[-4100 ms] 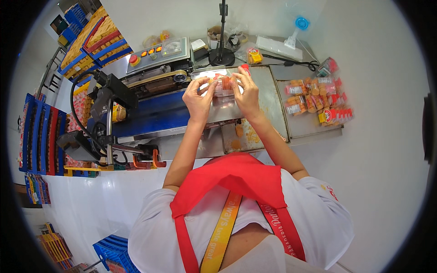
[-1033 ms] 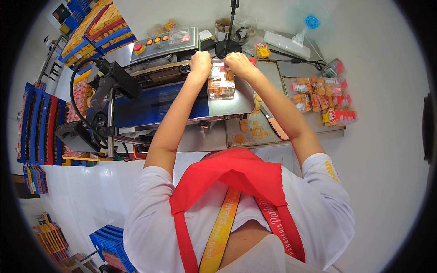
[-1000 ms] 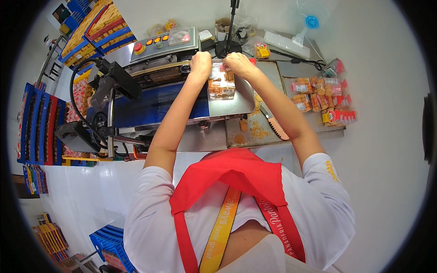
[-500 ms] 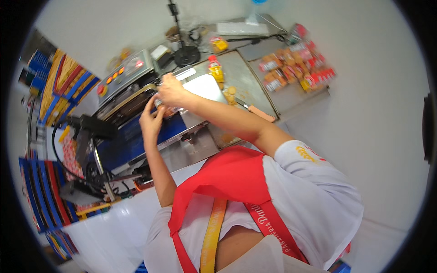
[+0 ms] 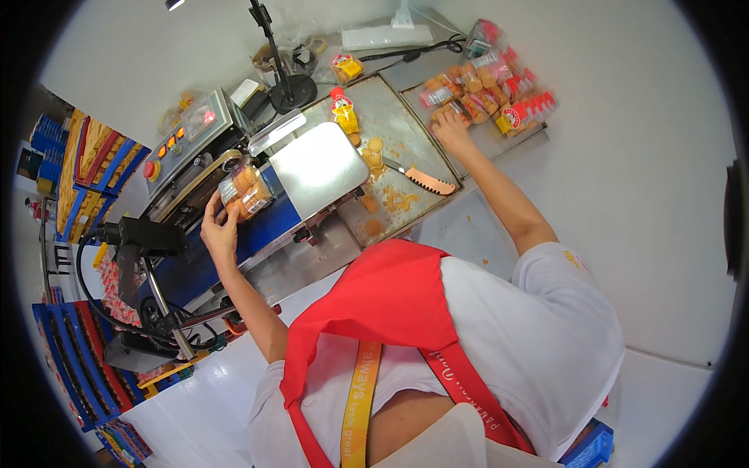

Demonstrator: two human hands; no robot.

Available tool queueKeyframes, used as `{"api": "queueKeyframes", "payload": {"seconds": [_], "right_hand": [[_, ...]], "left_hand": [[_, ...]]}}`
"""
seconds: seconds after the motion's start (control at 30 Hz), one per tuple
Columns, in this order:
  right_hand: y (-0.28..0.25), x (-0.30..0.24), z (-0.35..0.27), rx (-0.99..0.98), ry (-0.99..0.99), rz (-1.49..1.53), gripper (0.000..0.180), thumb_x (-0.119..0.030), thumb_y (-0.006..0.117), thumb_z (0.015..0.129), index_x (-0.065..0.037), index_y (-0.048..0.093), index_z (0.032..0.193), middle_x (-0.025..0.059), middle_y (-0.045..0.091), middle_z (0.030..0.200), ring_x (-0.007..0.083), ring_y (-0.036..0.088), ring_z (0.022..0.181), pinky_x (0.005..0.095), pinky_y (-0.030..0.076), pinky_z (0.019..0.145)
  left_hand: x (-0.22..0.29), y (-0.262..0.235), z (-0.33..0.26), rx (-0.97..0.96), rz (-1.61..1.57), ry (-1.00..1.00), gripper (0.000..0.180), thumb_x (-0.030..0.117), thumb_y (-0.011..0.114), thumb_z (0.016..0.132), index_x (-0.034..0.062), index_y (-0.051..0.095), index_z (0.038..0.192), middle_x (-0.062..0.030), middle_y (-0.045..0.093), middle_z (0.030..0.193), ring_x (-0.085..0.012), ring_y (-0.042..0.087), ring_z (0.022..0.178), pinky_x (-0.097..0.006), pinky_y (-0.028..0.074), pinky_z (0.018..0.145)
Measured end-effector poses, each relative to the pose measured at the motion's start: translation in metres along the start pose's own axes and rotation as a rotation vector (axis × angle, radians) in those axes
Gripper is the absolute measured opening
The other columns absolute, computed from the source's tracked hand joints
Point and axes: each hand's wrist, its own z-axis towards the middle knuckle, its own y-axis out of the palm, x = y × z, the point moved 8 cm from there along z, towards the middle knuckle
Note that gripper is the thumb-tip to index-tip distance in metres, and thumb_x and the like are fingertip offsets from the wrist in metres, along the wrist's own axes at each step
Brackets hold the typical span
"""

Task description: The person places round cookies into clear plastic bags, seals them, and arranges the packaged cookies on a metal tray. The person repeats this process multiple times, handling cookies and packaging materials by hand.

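A clear pack of round cookies (image 5: 246,189) lies on the blue conveyor belt (image 5: 282,214) of a sealing machine. My left hand (image 5: 220,232) grips its near end, thumb on one side and fingers on the other. Off to the right, my right hand (image 5: 451,129) reaches the left side of a cluster of packed cookies (image 5: 480,97). Its fingers are bent over the end of one pack, which they partly hide. Between the hands, a flat shiny metal plate (image 5: 320,168) sits over the belt.
A knife with an orange handle (image 5: 431,182) lies on a crumb-strewn metal tray (image 5: 425,117), beside loose cookies and a yellow-and-red pack (image 5: 343,111). The machine's control panel (image 5: 175,136) and a black stand (image 5: 293,92) are behind. A black bracket (image 5: 144,236) stands at left.
My right hand has left the pack on the belt and moved right to the clustered packs. The left hand stays with the belt pack, now more visible. The whole view has shifted slightly.
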Motion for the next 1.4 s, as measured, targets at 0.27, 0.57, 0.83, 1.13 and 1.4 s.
{"api": "queueKeyframes", "payload": {"seconds": [0.27,0.57,0.83,1.13,1.4], "right_hand": [[-0.033,0.088,0.016,0.161,0.439,0.976,0.014,-0.009,0.067,0.076,-0.006,0.060,0.087,0.0033,0.063,0.082,0.0173,0.062,0.076,0.0296,0.050,0.065],[-0.215,-0.041,0.113,-0.092,0.115,2.111,0.008,-0.013,0.067,0.082,-0.009,0.061,0.087,-0.0031,0.062,0.081,0.0050,0.059,0.072,0.0230,0.051,0.053],[-0.235,-0.097,0.128,-0.145,0.105,2.355,0.045,-0.045,0.037,0.096,-0.004,0.054,0.103,0.0111,0.063,0.096,0.0180,0.063,0.084,0.0327,0.055,0.066],[-0.248,-0.086,0.134,0.434,0.084,1.569,0.048,-0.047,0.047,0.091,-0.001,0.054,0.103,0.0099,0.061,0.101,0.0202,0.057,0.088,0.0288,0.047,0.077],[-0.313,-0.117,0.166,0.186,-0.615,1.238,0.020,-0.026,0.067,0.081,-0.008,0.065,0.088,0.0069,0.055,0.112,0.0184,0.045,0.108,0.0297,0.040,0.087]], "left_hand": [[0.098,0.017,-0.026,0.129,0.001,0.347,0.042,0.008,0.070,0.075,0.0061,0.059,0.116,-0.0101,0.054,0.121,-0.0215,0.051,0.113,-0.033,0.040,0.096],[0.152,0.176,-0.013,-0.782,-0.674,0.136,0.053,0.023,0.055,0.091,0.0093,0.034,0.138,-0.0086,0.046,0.132,-0.0158,0.043,0.121,-0.032,0.035,0.099],[0.118,0.169,-0.012,-0.778,-1.342,-0.269,0.047,0.038,0.048,0.093,0.0051,0.044,0.126,-0.0075,0.056,0.118,-0.0184,0.059,0.104,-0.032,0.050,0.087],[0.120,0.127,-0.004,-0.565,-1.070,-0.002,0.047,0.035,0.048,0.093,0.0023,0.044,0.126,-0.0070,0.055,0.120,-0.0149,0.056,0.108,-0.029,0.046,0.092],[0.114,0.159,-0.013,-0.813,-1.353,-0.211,0.056,0.038,0.050,0.092,0.0020,0.037,0.133,-0.0105,0.055,0.118,-0.0143,0.058,0.086,-0.025,0.051,0.072]]}}
